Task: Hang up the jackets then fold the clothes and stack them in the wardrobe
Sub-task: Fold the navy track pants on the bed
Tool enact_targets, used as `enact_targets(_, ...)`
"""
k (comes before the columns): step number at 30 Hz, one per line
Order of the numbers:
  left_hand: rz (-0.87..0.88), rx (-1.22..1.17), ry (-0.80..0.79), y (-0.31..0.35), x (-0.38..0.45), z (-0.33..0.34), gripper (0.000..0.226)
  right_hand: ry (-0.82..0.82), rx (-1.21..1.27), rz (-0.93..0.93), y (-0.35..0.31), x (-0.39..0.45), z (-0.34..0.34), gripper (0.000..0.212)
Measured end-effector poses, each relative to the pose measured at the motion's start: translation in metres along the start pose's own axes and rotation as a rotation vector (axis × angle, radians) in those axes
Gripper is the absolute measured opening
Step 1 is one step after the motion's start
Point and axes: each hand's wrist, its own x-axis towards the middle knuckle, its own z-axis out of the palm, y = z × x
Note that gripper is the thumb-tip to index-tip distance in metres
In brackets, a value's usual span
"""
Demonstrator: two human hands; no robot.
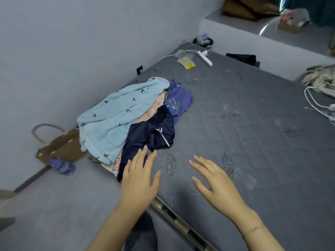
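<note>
Grey mattress [244,109]; navy garment [150,134] at left hand [139,178] fingers [145,151].

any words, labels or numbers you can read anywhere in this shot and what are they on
No text here can be read.
Yellow packet near the power strip: a dark mark at one corner, too small and blurred to read.
Purple garment: pale printed motifs, too blurred to tell whether they are letters.
Light blue fleece: only small dark bird-like shapes, no lettering.
Navy garment: white stripes, no lettering visible.
</note>
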Motion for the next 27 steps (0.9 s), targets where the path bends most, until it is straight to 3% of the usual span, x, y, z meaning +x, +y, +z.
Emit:
enact_targets(11, 0.045, -0.044, -0.401, -0.166, 0.231, 0.094, 0.056, 0.099, 0.246, 0.418, 0.017, 0.174, 0.124, 0.049)
enact_targets(14, 0.001, -0.096, -0.408, -0.187, 0.298, 0.141, 0.060, 0.086, 0.294, 0.494, 0.043, 0.201, 0.167, 0.049)
enact_targets(18, 0.013, 0.034, -0.315, -0.207, 0.393, 0.217, 0.061, 0.052, 0.320, 0.529, 0.081, 0.234, 0.226, 0.049)
enact_targets(22, -0.121, 0.032, -0.442, -0.228, 0.438, 0.289, 0.069, 0.095, 0.395, 0.566, 0.109, 0.256, 0.276, 0.049)
enact_targets(27, 0.136, -0.024, -0.322, -0.261, 0.419, 0.323, 0.049, 0.209, 0.518, 0.614, 0.133, 0.266, 0.305, 0.046)
